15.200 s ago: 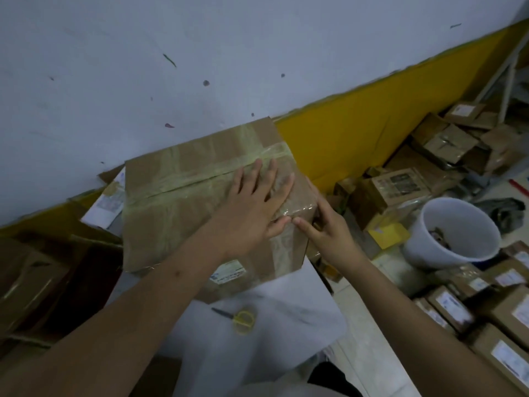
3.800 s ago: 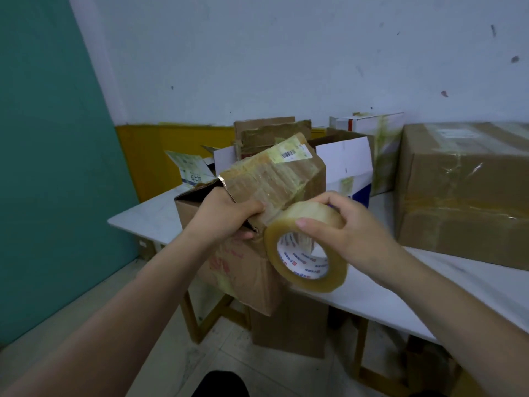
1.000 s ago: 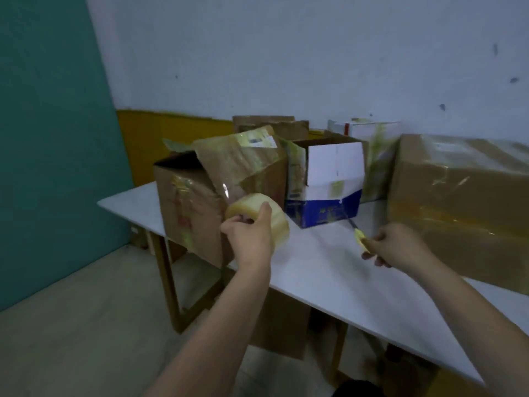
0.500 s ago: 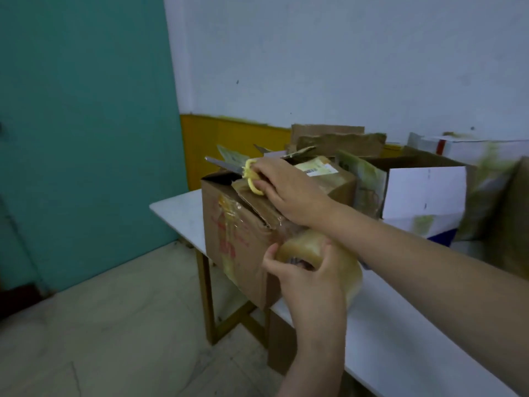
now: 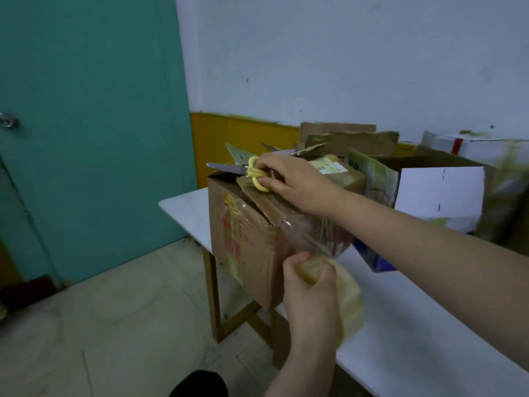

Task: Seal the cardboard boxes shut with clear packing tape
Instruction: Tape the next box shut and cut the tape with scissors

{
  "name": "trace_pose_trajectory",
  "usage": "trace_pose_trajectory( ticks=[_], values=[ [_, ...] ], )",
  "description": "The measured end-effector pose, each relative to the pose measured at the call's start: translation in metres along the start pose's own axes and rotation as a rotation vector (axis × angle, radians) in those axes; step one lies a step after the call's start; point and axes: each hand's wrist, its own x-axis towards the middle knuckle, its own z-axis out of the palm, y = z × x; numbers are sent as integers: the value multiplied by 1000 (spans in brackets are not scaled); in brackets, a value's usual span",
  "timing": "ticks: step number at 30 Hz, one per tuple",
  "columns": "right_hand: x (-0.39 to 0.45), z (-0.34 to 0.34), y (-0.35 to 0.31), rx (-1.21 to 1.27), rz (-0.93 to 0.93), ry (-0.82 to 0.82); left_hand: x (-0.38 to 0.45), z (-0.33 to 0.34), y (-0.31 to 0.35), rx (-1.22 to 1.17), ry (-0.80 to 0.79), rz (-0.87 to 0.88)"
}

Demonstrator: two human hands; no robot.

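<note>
One brown cardboard box (image 5: 257,236) — flaps up, contents hidden — on white table (image 5: 406,325).

The right hand (image 5: 294,181) presses a flap of the brown cardboard box (image 5: 257,242) while gripping yellow-handled scissors (image 5: 246,171). The left hand (image 5: 310,293) grips the clear tape roll (image 5: 347,299), a stretched strip running up to the box's corner on the white table (image 5: 400,339).

Bare forearms (image 5: 429,242), no sleeves
</note>
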Motion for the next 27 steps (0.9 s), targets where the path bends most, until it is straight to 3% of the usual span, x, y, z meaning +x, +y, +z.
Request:
trace_pose_trajectory(
  ticks=[4, 10, 13, 22, 27],
  values=[
    [-19, -62, -14, -89, 129, -235, 2, -3, -7, -20, -4, -29],
    [-76, -130, -24, -29, 602, -972, 5, -3, -11, -13, -1, -9],
    [-85, -128, -16, -105, 733, -1189, 6, -3, -14, -3, 13, 32],
    [-60, -86, -12, -195, 665, -1378, 7, -7, -18, 19, -60, 79],
    [-53, -75, -16, -142, 638, -1368, 13, -9, -18, 2, -84, 62]
  ],
)
